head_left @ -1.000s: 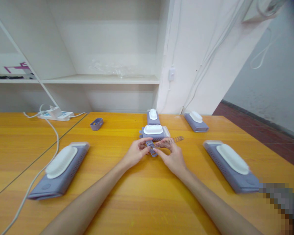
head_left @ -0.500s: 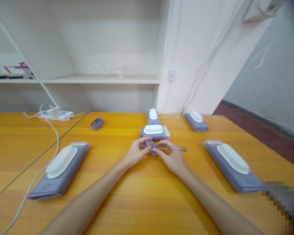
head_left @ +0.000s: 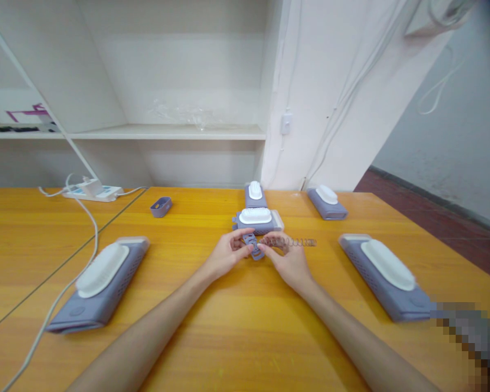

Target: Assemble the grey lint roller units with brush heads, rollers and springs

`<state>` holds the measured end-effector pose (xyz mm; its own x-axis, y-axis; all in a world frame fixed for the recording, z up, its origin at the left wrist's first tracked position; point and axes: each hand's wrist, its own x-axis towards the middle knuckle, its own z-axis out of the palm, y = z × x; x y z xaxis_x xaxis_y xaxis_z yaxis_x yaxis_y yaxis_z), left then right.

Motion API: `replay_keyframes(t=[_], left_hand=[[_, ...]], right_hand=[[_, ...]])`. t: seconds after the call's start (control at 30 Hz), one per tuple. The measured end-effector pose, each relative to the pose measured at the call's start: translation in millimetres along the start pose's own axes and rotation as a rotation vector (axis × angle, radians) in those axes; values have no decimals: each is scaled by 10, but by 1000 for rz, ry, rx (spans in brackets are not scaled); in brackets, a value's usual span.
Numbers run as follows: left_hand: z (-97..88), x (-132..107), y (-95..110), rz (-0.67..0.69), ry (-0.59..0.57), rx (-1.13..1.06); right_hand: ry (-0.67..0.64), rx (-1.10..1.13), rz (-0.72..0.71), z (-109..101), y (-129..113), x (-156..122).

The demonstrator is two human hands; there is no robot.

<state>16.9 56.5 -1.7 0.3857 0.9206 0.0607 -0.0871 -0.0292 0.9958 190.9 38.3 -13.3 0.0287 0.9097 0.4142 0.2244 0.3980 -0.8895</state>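
Note:
Above the middle of the orange table (head_left: 237, 316), my left hand (head_left: 225, 257) pinches a small lilac plastic part (head_left: 253, 245) between thumb and fingers. My right hand (head_left: 288, 258) meets it from the right, its fingers closed on the near end of a long thin coil spring (head_left: 298, 242). The spring sticks out to the right, almost level, and its near end touches the lilac part. Just behind my hands lies a lilac device with a white top (head_left: 256, 219).
Larger lilac devices with white tops lie at the left (head_left: 100, 280) and right (head_left: 386, 275), and smaller ones at the back (head_left: 255, 193) (head_left: 326, 202). A small lilac cap (head_left: 161, 207) sits back left. A white power strip (head_left: 92, 191) and its cable (head_left: 57, 296) cross the left side.
The spring's free end has swung from pointing up and back to lying level, stretched out to the right. Both hands stay together at the same spot.

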Motion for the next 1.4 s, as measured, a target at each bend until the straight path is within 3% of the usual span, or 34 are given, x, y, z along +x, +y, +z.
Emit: replay_keyframes(t=[0.63, 1.0, 1.4], left_hand=[[14, 5, 5, 1, -6, -4], [-8, 31, -82, 30, -4, 33], [-18, 32, -90, 26, -21, 65]], right_hand=[[6, 63, 63, -8, -18, 2], [-188, -168, -63, -30, -66, 10], [-177, -202, -94, -28, -51, -5]])
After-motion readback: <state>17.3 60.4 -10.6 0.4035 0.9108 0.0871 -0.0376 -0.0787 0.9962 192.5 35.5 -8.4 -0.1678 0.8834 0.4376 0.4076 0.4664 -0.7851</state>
